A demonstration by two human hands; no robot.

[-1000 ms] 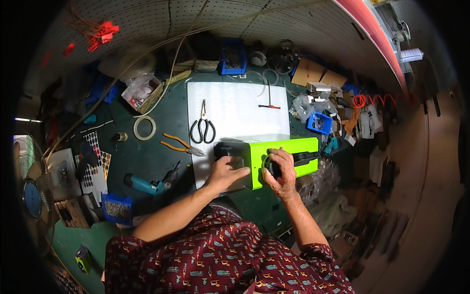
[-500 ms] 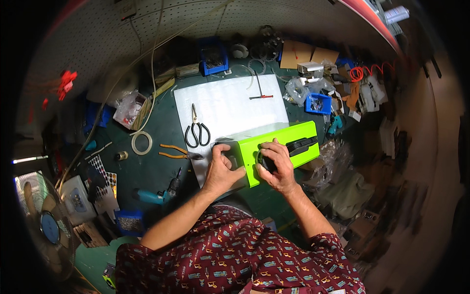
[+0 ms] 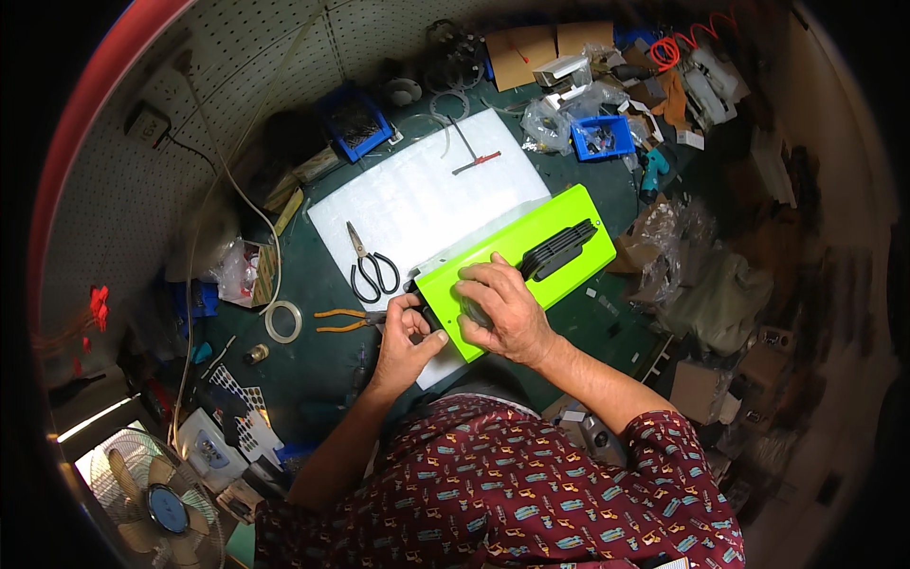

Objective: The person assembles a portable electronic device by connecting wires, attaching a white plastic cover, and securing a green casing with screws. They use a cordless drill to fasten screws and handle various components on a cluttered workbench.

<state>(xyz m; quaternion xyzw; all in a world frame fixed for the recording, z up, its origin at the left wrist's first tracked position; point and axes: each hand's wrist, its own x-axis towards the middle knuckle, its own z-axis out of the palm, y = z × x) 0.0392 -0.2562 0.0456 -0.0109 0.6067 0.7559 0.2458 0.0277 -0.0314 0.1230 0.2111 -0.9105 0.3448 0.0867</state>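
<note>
A lime-green plastic case (image 3: 517, 261) lies on the dark green workbench (image 3: 313, 370), partly over a white sheet (image 3: 427, 194), directly in front of the person. Its long axis runs from about eight o'clock to two o'clock, with a black carry handle (image 3: 557, 250) set toward the two o'clock end. Both hands work at the near, eight o'clock end. The right hand (image 3: 500, 308) lies palm-down on the lid, fingers curled over something grey beneath them. The left hand (image 3: 406, 332) pinches the case's black corner at the nine o'clock side, thumb and fingers closed on the edge. The right hand is the one fully on the case; the left only reaches its end.

What sits under the right palm is mostly covered, and I cannot tell whether it is a latch or a loose part. The case's near edge is hidden by both hands.

At ten o'clock from the case lie black-handled scissors (image 3: 370, 270); orange-handled pliers (image 3: 346, 321) and a tape roll (image 3: 282, 321) sit at nine o'clock. A blue parts bin (image 3: 603, 137) stands at one o'clock.
</note>
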